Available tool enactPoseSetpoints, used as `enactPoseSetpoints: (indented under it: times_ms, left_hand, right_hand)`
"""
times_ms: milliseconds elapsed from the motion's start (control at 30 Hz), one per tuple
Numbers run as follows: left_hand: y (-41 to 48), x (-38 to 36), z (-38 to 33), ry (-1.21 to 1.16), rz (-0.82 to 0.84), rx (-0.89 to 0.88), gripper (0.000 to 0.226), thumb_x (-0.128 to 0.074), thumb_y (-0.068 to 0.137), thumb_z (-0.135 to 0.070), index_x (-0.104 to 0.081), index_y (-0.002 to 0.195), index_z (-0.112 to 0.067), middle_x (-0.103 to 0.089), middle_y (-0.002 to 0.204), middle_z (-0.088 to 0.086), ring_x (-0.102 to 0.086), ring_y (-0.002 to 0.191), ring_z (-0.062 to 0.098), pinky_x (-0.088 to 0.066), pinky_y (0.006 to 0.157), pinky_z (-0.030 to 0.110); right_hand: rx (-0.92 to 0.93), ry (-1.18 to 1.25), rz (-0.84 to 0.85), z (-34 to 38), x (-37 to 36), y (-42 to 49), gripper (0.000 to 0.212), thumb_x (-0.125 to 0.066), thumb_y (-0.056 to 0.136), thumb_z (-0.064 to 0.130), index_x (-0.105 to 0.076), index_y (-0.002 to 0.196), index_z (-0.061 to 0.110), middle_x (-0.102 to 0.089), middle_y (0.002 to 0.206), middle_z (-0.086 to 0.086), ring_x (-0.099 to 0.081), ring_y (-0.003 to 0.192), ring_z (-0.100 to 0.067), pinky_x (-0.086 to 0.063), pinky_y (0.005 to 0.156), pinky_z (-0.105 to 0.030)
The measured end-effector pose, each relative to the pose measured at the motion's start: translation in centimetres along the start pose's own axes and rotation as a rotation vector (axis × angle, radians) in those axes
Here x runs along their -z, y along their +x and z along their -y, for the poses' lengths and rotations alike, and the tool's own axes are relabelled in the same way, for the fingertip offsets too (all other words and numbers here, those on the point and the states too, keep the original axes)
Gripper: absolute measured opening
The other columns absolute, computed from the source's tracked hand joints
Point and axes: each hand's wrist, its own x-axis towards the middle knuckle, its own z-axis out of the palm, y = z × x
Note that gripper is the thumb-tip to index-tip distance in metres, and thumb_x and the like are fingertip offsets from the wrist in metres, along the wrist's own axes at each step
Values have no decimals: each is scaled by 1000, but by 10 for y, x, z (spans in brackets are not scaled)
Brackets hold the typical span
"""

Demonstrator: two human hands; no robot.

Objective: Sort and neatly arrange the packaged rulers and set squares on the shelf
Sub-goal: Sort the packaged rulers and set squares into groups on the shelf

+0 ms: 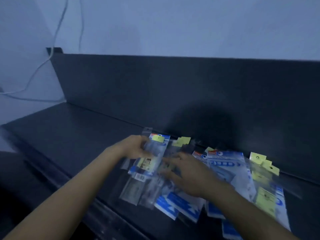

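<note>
A loose heap of clear packets with blue-and-white cards and yellow tags lies on the dark shelf (72,135), right of centre. My left hand (136,148) grips the upper left edge of a blue-carded packet (150,161) at the heap's left side. My right hand (188,175) lies flat, fingers spread, on the packets in the middle. A larger blue packet (228,167) lies just right of that hand. Yellow-tagged packets (263,170) fan out at the far right. The picture is blurred, so rulers and set squares cannot be told apart.
The shelf's dark back panel (173,92) rises right behind the heap. The shelf runs on to the left, where a pale wall (155,23) carries white cables (41,66). Some packets overhang the shelf's front edge (107,210).
</note>
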Motion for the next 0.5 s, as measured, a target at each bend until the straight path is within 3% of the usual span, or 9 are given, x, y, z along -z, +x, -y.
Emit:
enactPoseSetpoints:
  times_ms: [100, 200, 233, 367, 500]
  left_hand:
    - [42, 2, 6, -29, 46, -100, 75, -75, 72, -55, -48, 134, -22, -60, 116, 1, -55, 96, 15, -46, 82, 27]
    - [68, -1, 4, -22, 100, -197, 87, -77, 72, -52, -39, 144, -22, -56, 127, 5, -55, 109, 20, -40, 80, 22]
    - [73, -3, 3, -50, 114, -209, 86, -79, 71, -49, -39, 143, -22, -57, 124, 4, -58, 105, 19, -40, 77, 21]
    - [88, -9, -1, -262, 205, -187, 72, -83, 70, -28, -45, 130, -17, -59, 76, -3, -58, 47, 11, -46, 50, 21]
    - [96, -3, 5, -435, 246, -163, 64, -80, 74, -18, -43, 126, -10, -64, 63, 3, -54, 41, 12, -42, 45, 23]
  right_hand:
    - [-98, -44, 1, 8, -10, 26, 54, -28, 92, 65, -32, 143, 44, -43, 139, 0, -39, 127, -23, -37, 101, -36]
    - [-177, -84, -22, 14, -13, 41, 52, -34, 89, 66, -48, 133, 41, -52, 129, 2, -48, 120, -21, -39, 99, -33]
    - [-203, -95, -28, 15, -13, 44, 51, -40, 87, 65, -54, 128, 39, -54, 126, 4, -50, 118, -19, -41, 97, -31]
    - [-335, -55, -9, 12, -8, 46, 47, -59, 82, 53, -57, 124, 32, -51, 131, 5, -53, 119, -18, -42, 98, -31]
    - [-373, 17, -8, 7, 2, 44, 37, -58, 86, 25, -60, 123, 20, -52, 130, 3, -53, 118, -18, -41, 99, -29]
